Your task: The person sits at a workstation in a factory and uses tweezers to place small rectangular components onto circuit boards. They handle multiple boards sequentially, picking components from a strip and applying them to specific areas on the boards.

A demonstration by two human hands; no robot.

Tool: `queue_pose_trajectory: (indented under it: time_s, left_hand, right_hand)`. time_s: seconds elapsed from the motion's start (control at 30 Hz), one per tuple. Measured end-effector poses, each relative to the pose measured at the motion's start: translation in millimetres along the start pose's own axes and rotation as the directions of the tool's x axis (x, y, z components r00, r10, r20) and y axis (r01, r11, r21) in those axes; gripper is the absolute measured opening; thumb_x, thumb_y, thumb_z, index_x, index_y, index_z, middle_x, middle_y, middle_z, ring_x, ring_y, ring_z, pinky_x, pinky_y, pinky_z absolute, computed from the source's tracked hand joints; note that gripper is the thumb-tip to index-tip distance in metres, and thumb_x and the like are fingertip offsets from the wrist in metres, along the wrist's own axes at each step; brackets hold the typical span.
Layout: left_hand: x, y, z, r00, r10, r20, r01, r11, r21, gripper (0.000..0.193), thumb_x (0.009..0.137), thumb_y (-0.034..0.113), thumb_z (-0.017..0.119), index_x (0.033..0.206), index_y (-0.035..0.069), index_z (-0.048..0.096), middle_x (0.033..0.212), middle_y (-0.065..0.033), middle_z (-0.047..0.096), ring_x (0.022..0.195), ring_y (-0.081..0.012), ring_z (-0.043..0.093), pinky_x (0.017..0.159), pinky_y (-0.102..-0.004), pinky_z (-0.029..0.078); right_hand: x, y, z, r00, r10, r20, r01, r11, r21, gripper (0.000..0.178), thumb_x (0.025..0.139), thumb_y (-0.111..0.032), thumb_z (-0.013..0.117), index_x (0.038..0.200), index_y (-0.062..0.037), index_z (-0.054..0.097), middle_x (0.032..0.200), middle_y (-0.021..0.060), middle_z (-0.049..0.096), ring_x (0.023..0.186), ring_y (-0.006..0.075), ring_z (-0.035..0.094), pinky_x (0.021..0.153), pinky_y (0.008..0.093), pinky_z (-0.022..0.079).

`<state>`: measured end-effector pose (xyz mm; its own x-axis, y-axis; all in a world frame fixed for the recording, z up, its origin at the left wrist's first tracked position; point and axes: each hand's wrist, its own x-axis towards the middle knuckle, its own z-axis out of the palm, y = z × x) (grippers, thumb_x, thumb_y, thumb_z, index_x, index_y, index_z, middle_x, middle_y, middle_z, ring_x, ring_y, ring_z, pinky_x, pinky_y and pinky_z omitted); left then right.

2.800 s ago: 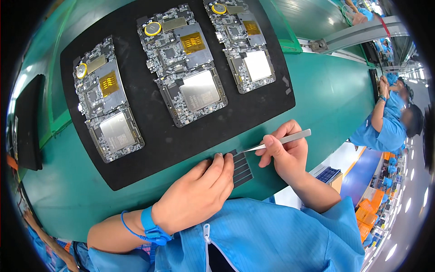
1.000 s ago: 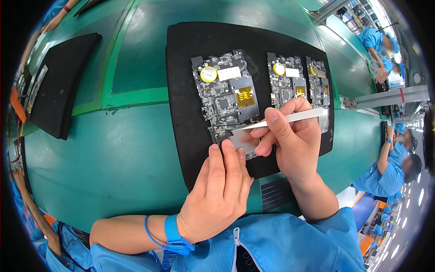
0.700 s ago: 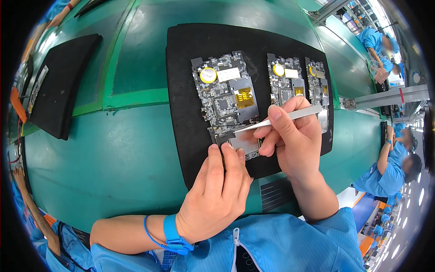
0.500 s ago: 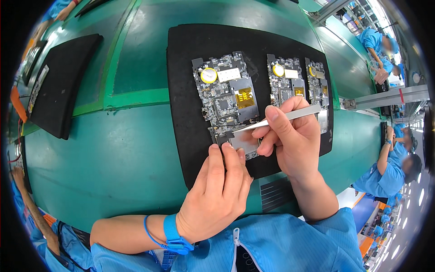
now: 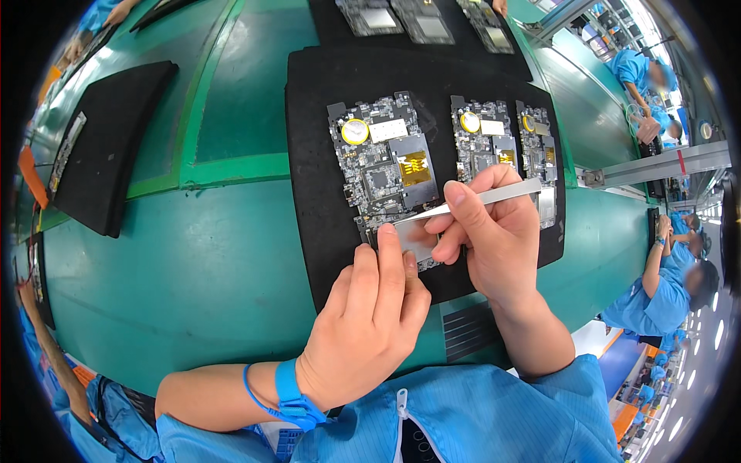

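A circuit board [image 5: 379, 180] with a round yellow-rimmed coin cell [image 5: 355, 131] and an amber-taped patch lies on a black foam mat [image 5: 309, 154]. My right hand [image 5: 494, 228] is closed around silver tweezers [image 5: 494, 194], which point left at the board's lower part. Their tip ends close to my left index fingertip. My left hand [image 5: 370, 305] rests at the board's near end, its index finger stretched out and pressing on the board, the other fingers bent. A silver metal plate [image 5: 415, 239] on the board shows partly between my hands.
Two more boards lie to the right on the mat, one of them the middle board [image 5: 484, 139]. Beyond is another black mat [image 5: 340, 35] bearing several boards. A dark foam pad [image 5: 116, 147] stands at left on the green table [image 5: 216, 262]. Co-workers in blue sit around.
My left index finger has slid forward on the board toward the tweezer tip, while the finger beside it has drawn back. Another mat with boards has come into view at the far side.
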<state>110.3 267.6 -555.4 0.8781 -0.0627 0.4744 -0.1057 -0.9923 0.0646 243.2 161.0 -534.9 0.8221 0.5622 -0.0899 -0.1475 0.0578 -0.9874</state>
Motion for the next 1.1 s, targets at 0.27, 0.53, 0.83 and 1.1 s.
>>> queue_pose_trajectory:
  time_s: [0.27, 0.53, 0.83, 1.1]
  left_hand:
    - [4, -10, -2, 0.993, 0.036, 0.111, -0.021, 0.991, -0.135, 0.041, 0.066, 0.024, 0.074, 0.097, 0.0, 0.061, 0.118, -0.0294, 0.05, 0.096, -0.0338, 0.054, 0.077, -0.0378, 0.05]
    - [-8, 4, 1, 0.991, 0.103, 0.084, -0.117, 0.975, 0.189, 0.047, 0.084, 0.031, 0.058, 0.111, -0.008, 0.06, 0.117, -0.0282, 0.055, 0.102, -0.0367, 0.056, 0.082, -0.0343, 0.053]
    - [-5, 4, 2, 0.992, 0.092, 0.083, -0.106, 0.976, 0.188, 0.043, 0.086, 0.029, 0.057, 0.108, -0.008, 0.062, 0.117, -0.0271, 0.056, 0.102, -0.037, 0.056, 0.082, -0.0335, 0.053]
    - [-7, 3, 0, 0.99, 0.118, 0.081, -0.131, 0.975, 0.181, 0.044, 0.084, 0.027, 0.06, 0.107, -0.01, 0.063, 0.113, -0.0253, 0.057, 0.103, -0.0383, 0.056, 0.08, -0.0324, 0.053]
  right_hand:
    - [-10, 9, 1, 0.93, -0.366, 0.036, 0.364, 0.905, -0.22, 0.018, 0.09, -0.003, 0.058, 0.09, 0.0001, 0.041, 0.073, 0.0139, 0.063, 0.054, 0.0104, 0.063, 0.045, 0.0182, 0.049]
    - [-14, 28, -10, 0.755, -0.6, 0.266, 0.652, 0.73, -0.205, 0.016, 0.088, 0.005, 0.056, 0.088, 0.0021, 0.041, 0.08, 0.0182, 0.065, 0.069, 0.0141, 0.066, 0.059, 0.0236, 0.054]
    - [-16, 31, 2, 0.769, -0.623, 0.146, 0.639, 0.748, -0.18, 0.012, 0.084, 0.005, 0.063, 0.08, 0.004, 0.052, 0.077, 0.0162, 0.066, 0.064, 0.0147, 0.066, 0.055, 0.0244, 0.053]
    - [-20, 20, 1, 0.788, -0.546, 0.283, 0.612, 0.651, -0.449, 0.015, 0.082, 0.0, 0.066, 0.068, 0.0027, 0.061, 0.071, 0.0118, 0.066, 0.055, 0.0144, 0.063, 0.046, 0.0232, 0.047]
